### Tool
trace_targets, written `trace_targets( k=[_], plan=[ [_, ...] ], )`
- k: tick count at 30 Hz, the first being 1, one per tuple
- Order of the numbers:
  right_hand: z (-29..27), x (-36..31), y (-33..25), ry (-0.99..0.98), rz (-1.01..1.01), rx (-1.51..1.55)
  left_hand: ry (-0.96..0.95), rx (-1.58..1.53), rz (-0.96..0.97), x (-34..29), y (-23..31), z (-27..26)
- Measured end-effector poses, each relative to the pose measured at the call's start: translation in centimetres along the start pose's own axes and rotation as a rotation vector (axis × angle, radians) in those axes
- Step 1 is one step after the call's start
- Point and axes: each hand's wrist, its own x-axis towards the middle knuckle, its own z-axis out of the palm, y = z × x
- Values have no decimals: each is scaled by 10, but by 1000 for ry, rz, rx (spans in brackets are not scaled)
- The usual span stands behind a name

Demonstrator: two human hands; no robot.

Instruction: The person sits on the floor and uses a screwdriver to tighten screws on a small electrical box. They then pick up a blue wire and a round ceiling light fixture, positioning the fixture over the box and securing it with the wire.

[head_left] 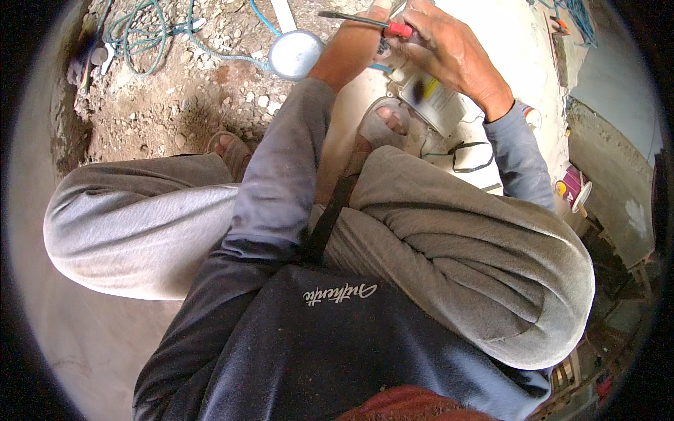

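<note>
At the top of the view, my two hands meet close together. My right hand [449, 43] is closed around a screwdriver [399, 29], red near the fingers, its long dark part pointing left across my left wrist. My left hand [371, 28] is just left of it, fingers curled in and partly cut off by the upper edge. A small dark piece shows between the hands; what it is I cannot make out. Just below them sits a pale grey boxy device [437, 107] with a yellow label. A thin blue wire [381, 68] runs beside it.
A round white disc with a blue rim [296, 55] lies left of my forearm. Tangled teal rope [144, 42] rests on rubble ground [182, 105]. To the right are a black cord loop [473, 157], a purple-and-white tub [573, 188] and blue cord [579, 21]. My sandalled feet flank the work spot.
</note>
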Motion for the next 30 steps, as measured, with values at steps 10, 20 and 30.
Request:
trace_targets(
  k=[10,20,30],
  plan=[
    [-26,7,24,281,302,447,-362,-537,-442,-18,38,-16],
    [-32,14,16,325,501,686,-153,-471,-309,-15,43,-24],
    [-27,15,54,556,456,874,-415,-478,-189,-11,63,-25]
  ],
)
